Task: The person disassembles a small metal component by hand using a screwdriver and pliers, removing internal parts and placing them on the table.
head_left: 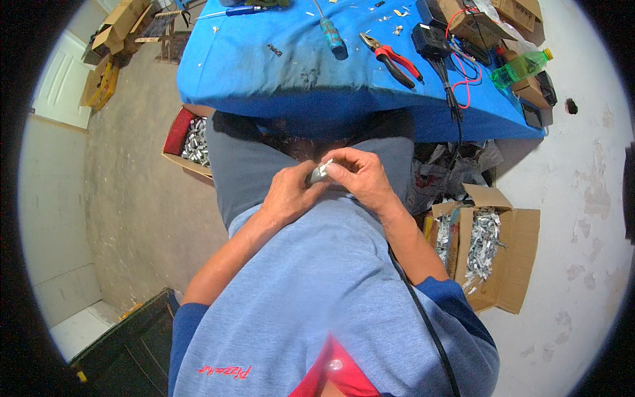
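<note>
While both hands meet over the lap, the left hand [289, 194] and right hand [360, 177] pinch a small silvery metal piece [319, 173] between their fingertips. At twelve o'clock from it stretches the blue tabletop [264, 66], bearing a screwdriver [331, 34] and red-handled pliers [391, 58]. At four o'clock sits a cardboard box [509, 258] of metal parts.

Home workshop: pliers [391, 58], screwdriver [330, 33], parts boxes [489, 255].

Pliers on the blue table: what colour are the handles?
Red with black, on the pliers; the head view, the only one, shows them on the table.
</note>
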